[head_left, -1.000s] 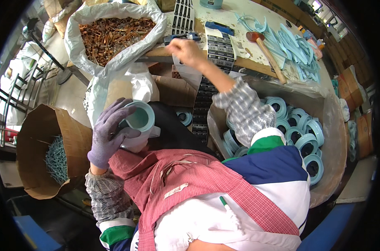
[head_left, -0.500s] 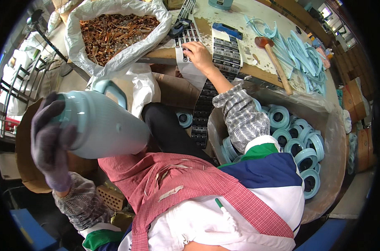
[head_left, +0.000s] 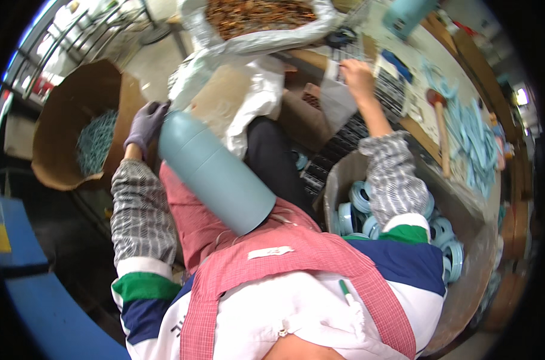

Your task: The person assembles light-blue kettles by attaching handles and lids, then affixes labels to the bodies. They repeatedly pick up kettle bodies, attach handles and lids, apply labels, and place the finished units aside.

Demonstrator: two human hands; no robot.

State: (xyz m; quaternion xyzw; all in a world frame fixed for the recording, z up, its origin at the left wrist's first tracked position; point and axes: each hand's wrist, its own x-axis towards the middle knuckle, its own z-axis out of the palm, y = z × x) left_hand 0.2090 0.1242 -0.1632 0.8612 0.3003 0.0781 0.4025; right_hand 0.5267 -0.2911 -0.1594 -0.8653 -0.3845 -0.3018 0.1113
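Gloved fingers (head_left: 141, 123) of the left hand (head_left: 145, 125) curl around the far end of a pale blue-grey bottle (head_left: 215, 169), clamped on it; the glove is purple. That bottle is a smooth, matt cylinder with a rounded shoulder at the gripped end and a flat base pointing toward the chest, lying tilted across the lap over a red checked apron (head_left: 296, 264). Its surface is plain, with no label visible. Beside the hand stands a brown paper sack (head_left: 74, 102) holding small pale blue parts. Bare and well apart, the right hand (head_left: 357, 75) rests on a clear plastic bag (head_left: 338, 99) at the workbench (head_left: 422, 129), fingers bent down onto it; whether they pinch it I cannot tell
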